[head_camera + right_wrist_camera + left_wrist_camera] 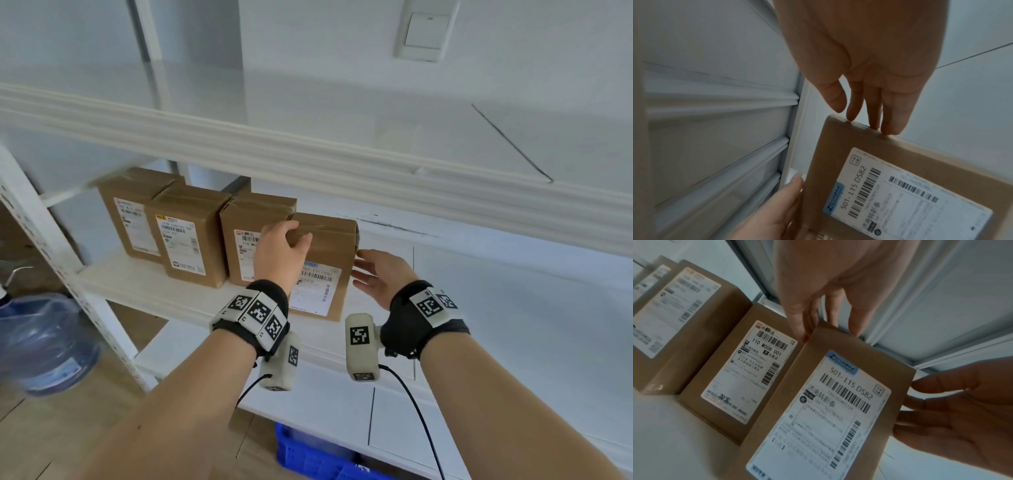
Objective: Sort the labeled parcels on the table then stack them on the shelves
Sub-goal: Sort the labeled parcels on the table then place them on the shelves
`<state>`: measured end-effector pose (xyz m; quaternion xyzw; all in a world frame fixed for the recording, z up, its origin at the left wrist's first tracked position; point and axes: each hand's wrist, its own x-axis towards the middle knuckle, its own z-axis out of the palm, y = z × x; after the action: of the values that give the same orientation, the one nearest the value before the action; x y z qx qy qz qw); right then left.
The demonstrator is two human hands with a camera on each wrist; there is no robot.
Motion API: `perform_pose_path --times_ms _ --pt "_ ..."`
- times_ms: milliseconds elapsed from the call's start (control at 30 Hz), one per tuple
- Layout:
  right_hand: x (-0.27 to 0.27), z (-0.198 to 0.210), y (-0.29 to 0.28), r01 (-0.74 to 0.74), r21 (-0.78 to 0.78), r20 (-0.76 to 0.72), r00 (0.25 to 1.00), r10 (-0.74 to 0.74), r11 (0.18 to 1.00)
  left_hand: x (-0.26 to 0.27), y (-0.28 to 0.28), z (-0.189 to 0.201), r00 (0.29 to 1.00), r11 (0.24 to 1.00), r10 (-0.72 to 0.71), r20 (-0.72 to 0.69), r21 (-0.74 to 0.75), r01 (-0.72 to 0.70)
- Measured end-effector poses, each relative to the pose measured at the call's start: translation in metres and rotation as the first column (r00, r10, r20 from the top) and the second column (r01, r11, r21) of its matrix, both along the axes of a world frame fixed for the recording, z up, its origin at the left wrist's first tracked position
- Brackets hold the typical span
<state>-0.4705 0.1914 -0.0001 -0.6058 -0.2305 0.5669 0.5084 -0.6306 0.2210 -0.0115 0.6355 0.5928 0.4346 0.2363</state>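
Observation:
Several brown cardboard parcels with white labels stand upright in a row on a white shelf [150,287]. The rightmost parcel [329,270] [838,410] [900,186] bears a label reading 501-L15 DS82. My left hand [291,240] [828,288] grips its top left corner, fingers curled over the edge beside the neighbouring parcel [246,240] [740,369]. My right hand [368,270] [869,65] is flat, its straight fingertips touching the parcel's right side. In the left wrist view that right hand [962,410] shows at the box's right edge.
Two more parcels [132,219] [185,236] stand further left on the shelf. The upper shelf's beam [308,154] runs close overhead. The shelf board continues bare to the right [496,291]. A water jug [44,342] sits on the floor at left, a blue crate [325,459] below.

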Motion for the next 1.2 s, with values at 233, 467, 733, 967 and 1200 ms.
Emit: perform_pose_path --times_ms 233,467,733,967,1200 --pt "0.018 0.002 -0.001 -0.107 -0.023 0.255 0.961 0.109 0.994 0.005 -0.001 0.004 0.995 0.992 0.029 -0.093 0.124 -0.018" --pt "0.059 0.020 -0.014 -0.171 -0.022 0.574 0.804 0.152 0.985 0.038 -0.008 0.026 0.968 0.969 -0.080 -0.237 0.210 0.131" --pt "0.113 0.036 -0.046 -0.011 -0.134 0.902 0.412 0.126 0.991 0.121 -0.016 0.047 0.728 0.893 -0.344 -0.594 0.034 0.450" --pt "0.159 0.038 -0.091 0.128 -0.181 0.957 0.250 0.145 0.975 0.182 -0.013 0.045 0.537 0.826 -0.516 -0.667 -0.222 0.519" --pt "0.191 0.029 -0.126 0.193 -0.188 0.977 0.142 0.162 0.963 0.225 -0.052 0.035 0.444 0.724 -0.670 -0.594 -0.391 0.568"
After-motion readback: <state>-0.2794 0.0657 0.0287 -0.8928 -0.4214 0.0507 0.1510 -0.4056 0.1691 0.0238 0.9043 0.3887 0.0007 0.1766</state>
